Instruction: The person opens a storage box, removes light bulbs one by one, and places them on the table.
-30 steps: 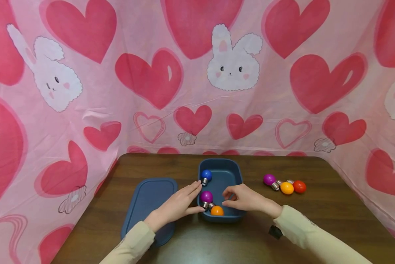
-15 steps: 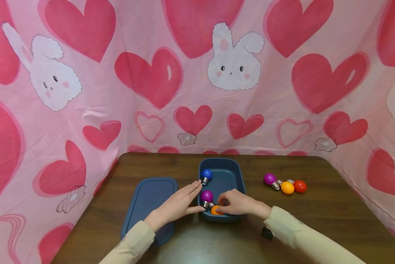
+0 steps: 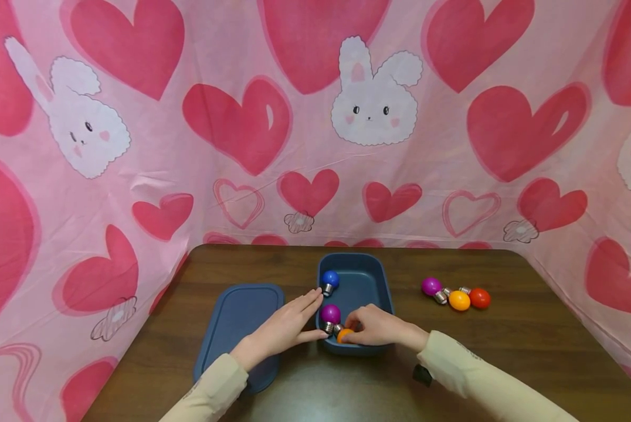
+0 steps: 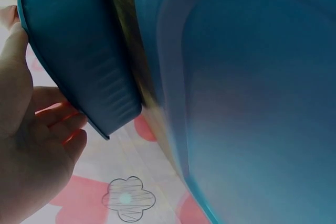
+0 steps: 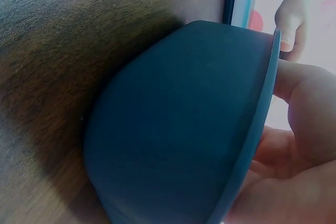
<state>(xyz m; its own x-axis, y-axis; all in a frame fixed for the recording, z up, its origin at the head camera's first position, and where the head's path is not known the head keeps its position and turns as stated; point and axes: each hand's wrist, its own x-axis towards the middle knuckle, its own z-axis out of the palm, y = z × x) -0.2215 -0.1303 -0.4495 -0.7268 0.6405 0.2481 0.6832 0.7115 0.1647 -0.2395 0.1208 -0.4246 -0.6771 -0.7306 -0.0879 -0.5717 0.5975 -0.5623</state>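
Observation:
A dark blue box (image 3: 359, 283) stands on the table with small coloured light bulbs inside. My right hand (image 3: 383, 326) reaches over its near right rim and pinches an orange light bulb (image 3: 344, 336) in the near left corner. Beside that bulb lies a purple bulb (image 3: 330, 313), its metal base toward me. Farther back, a blue bulb (image 3: 330, 279) leans along the left wall. With fingers fairly straight, my left hand (image 3: 286, 322) rests at the left rim. In the right wrist view the box wall (image 5: 173, 129) hides the bulbs and the fingertips.
A dark blue lid (image 3: 236, 334) lies flat left of the box, partly under my left forearm. To the right on the wooden table (image 3: 526, 351) lie a purple bulb (image 3: 430, 286), a yellow-orange bulb (image 3: 458, 300) and a red bulb (image 3: 479, 298). A pink curtain (image 3: 315, 152) hangs behind.
My right hand has moved left and down inside the box and taken hold of the orange bulb. My left hand has stayed at the rim.

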